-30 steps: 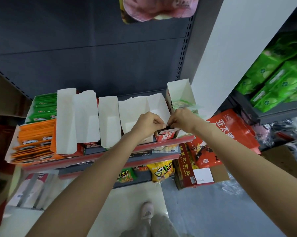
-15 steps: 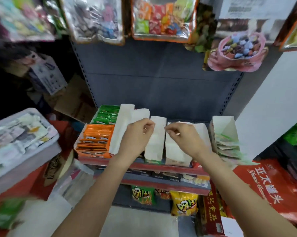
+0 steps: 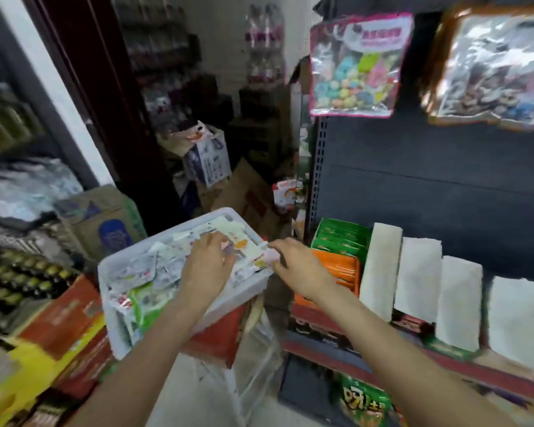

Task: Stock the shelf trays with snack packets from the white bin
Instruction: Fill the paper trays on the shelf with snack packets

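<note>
Both hands now off trays, left hand [image 3: 208,266] on packets [image 3: 142,272] in white bin [image 3: 228,298], right hand [image 3: 299,266] pinching one at rim.

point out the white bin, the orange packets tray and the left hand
white bin [image 3: 195,315]: head view, on its bare front wall.
orange packets tray [image 3: 342,268]: head view, on the orange packets' tops.
left hand [image 3: 205,268]: head view, on the back of the hand, over the bin's packets.

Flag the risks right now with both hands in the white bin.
1. The white bin sits tilted on stacked cartons; the left hand rummaging in it might tip it.
2. The snack packets lie loose and overlapping, so the right hand at the rim could drag extras out.
3. The frame is blurred, so grip cannot be confirmed.
</note>
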`<control>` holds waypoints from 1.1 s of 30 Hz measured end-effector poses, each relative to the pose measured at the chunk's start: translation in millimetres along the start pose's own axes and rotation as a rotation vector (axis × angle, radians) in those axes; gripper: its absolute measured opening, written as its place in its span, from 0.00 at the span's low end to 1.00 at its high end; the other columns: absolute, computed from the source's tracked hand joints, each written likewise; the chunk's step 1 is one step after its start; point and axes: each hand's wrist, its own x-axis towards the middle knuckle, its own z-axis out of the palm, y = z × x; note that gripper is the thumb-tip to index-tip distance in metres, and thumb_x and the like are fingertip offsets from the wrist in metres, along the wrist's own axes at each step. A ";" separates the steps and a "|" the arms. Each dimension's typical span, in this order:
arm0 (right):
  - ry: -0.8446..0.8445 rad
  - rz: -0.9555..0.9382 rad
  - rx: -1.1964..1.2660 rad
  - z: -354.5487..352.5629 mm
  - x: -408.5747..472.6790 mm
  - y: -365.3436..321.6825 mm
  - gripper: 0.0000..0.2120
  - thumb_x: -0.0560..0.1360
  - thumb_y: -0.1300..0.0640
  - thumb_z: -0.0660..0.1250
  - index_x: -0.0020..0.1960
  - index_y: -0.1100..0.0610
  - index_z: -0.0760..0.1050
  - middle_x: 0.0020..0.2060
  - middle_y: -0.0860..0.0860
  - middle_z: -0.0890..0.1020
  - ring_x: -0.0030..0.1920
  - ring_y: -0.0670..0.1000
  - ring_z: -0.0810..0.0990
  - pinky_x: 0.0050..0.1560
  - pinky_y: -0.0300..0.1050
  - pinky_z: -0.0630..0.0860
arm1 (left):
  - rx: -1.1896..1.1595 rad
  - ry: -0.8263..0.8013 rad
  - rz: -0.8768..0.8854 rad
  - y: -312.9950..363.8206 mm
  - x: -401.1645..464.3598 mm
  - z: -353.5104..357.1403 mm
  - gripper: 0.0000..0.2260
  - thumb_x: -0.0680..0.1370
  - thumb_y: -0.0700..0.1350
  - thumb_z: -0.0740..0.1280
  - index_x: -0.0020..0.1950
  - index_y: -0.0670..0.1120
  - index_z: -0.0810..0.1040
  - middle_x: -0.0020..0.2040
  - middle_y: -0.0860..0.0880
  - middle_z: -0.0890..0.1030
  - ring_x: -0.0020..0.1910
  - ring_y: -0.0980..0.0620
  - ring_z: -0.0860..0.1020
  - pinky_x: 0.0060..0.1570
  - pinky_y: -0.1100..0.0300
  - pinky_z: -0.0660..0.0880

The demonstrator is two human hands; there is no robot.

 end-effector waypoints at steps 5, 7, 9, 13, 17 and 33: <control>-0.143 0.140 0.023 63.9 55.3 -34.9 0.22 0.77 0.59 0.61 0.71 0.56 0.64 0.66 0.58 0.68 0.66 0.58 0.67 0.63 0.52 0.69 | 0.122 -0.326 -0.009 -103.2 31.6 -9.8 0.22 0.79 0.46 0.61 0.72 0.41 0.65 0.70 0.41 0.67 0.68 0.42 0.66 0.64 0.54 0.66; -0.217 0.192 0.019 83.1 69.1 -41.8 0.24 0.78 0.58 0.60 0.73 0.56 0.60 0.69 0.57 0.65 0.68 0.58 0.64 0.65 0.52 0.67 | 0.155 -0.475 0.015 -129.9 39.6 -7.5 0.26 0.80 0.50 0.61 0.75 0.42 0.60 0.75 0.42 0.60 0.73 0.44 0.60 0.69 0.56 0.60; -0.248 0.228 0.022 98.5 81.0 -45.8 0.26 0.79 0.57 0.60 0.75 0.57 0.56 0.72 0.57 0.62 0.70 0.58 0.63 0.66 0.51 0.66 | 0.182 -0.557 0.023 -148.8 46.3 -3.3 0.29 0.80 0.53 0.61 0.77 0.44 0.56 0.77 0.43 0.54 0.76 0.46 0.54 0.73 0.56 0.55; -0.245 0.261 0.139 117.5 105.3 -52.6 0.28 0.80 0.55 0.60 0.77 0.55 0.53 0.75 0.54 0.57 0.73 0.55 0.60 0.70 0.48 0.62 | 0.166 -0.552 0.003 -169.2 50.8 3.0 0.28 0.80 0.53 0.61 0.77 0.48 0.56 0.76 0.42 0.58 0.74 0.43 0.58 0.72 0.50 0.59; -0.174 0.368 0.402 125.9 122.9 -60.1 0.29 0.78 0.56 0.64 0.75 0.55 0.57 0.70 0.54 0.68 0.69 0.55 0.69 0.66 0.51 0.68 | 0.112 -0.480 0.029 -174.6 49.2 2.7 0.27 0.78 0.51 0.65 0.75 0.49 0.62 0.72 0.43 0.67 0.70 0.45 0.66 0.69 0.52 0.64; 0.211 0.632 0.687 118.5 140.8 -63.0 0.06 0.80 0.62 0.59 0.47 0.58 0.74 0.45 0.59 0.80 0.47 0.59 0.80 0.51 0.60 0.79 | -0.221 -0.345 0.081 -169.6 48.7 -0.1 0.24 0.80 0.51 0.62 0.75 0.49 0.62 0.74 0.49 0.64 0.72 0.50 0.60 0.72 0.54 0.58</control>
